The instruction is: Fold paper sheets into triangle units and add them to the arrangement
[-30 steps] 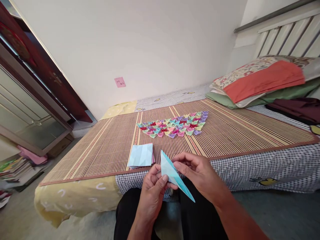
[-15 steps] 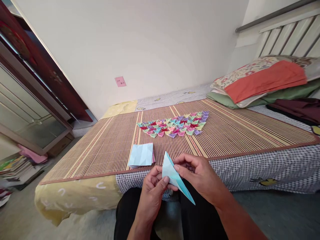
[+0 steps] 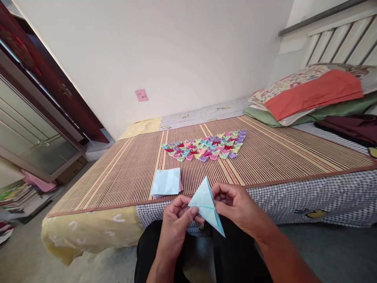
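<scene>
A light blue folded paper (image 3: 204,200) is held above my lap, its shape a pointed triangle with creased layers. My left hand (image 3: 178,216) pinches its left corner between thumb and fingers. On the other side, my right hand (image 3: 232,200) grips the right edge, its fingertips partly hidden behind the paper. Just beyond my left hand lies a stack of square paper sheets (image 3: 166,182), a creased light blue one on top. Farther back, rows of small folded paper boats (image 3: 203,147) in many colours stand on the mat.
A striped bamboo mat (image 3: 118,173) covers the bed. Pillows (image 3: 315,94) and dark red cloth (image 3: 350,127) lie at the right. A pink note (image 3: 141,95) is on the wall behind. Books (image 3: 20,200) are piled at the lower left.
The folded paper has turned so that its broad triangular face shows more. My left hand has shifted slightly left and down, and my right hand slightly right.
</scene>
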Demonstrator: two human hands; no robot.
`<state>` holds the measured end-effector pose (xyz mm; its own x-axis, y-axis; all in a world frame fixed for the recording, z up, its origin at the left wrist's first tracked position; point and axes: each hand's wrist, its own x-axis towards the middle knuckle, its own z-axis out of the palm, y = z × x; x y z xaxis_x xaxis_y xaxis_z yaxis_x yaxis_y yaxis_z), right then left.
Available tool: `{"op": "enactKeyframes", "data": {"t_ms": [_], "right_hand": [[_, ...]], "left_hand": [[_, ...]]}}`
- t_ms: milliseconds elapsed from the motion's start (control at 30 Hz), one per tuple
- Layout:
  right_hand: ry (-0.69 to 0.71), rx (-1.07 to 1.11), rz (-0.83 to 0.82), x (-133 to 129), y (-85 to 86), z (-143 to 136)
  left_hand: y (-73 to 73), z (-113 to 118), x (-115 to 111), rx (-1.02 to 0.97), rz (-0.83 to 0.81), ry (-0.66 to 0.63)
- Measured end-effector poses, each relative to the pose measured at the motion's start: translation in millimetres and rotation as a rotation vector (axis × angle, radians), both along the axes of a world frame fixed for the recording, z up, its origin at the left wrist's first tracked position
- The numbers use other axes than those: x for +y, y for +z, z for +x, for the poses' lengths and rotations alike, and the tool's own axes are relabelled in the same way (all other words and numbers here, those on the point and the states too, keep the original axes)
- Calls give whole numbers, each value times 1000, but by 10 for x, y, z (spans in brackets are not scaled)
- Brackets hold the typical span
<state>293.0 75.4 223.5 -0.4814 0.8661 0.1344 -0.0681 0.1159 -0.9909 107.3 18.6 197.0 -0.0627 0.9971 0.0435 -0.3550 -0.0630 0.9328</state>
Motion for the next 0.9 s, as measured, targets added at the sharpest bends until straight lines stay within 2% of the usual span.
{"op": "enactKeyframes", "data": {"t_ms": [133, 200, 300, 367, 433, 567, 700, 800, 900], "right_hand": [[43, 16, -8, -57, -33, -73], [10, 33, 16, -89, -32, -111], [-150, -18, 231, -114, -34, -163], [-243, -65, 426, -111, -58, -188], [-270, -95, 564, -99, -106, -198], [-264, -156, 715, -70, -215, -186], [-285, -244, 861, -57, -251, -170], [-259, -256, 867, -61, -233, -138], [-206, -205, 697, -59, -198, -68]], "left_hand": [[2, 46, 14, -28, -2, -11], [9, 90, 19, -69, -9, 0], [13, 185, 18, -141, -37, 26], [19, 249, 7, -139, -74, -19], [39, 290, -9, -166, -123, -33], [103, 269, -18, -255, -236, 35], [132, 203, 15, -245, -294, -47], [117, 184, 31, -230, -293, -93], [100, 177, 31, -198, -257, -51]]}}
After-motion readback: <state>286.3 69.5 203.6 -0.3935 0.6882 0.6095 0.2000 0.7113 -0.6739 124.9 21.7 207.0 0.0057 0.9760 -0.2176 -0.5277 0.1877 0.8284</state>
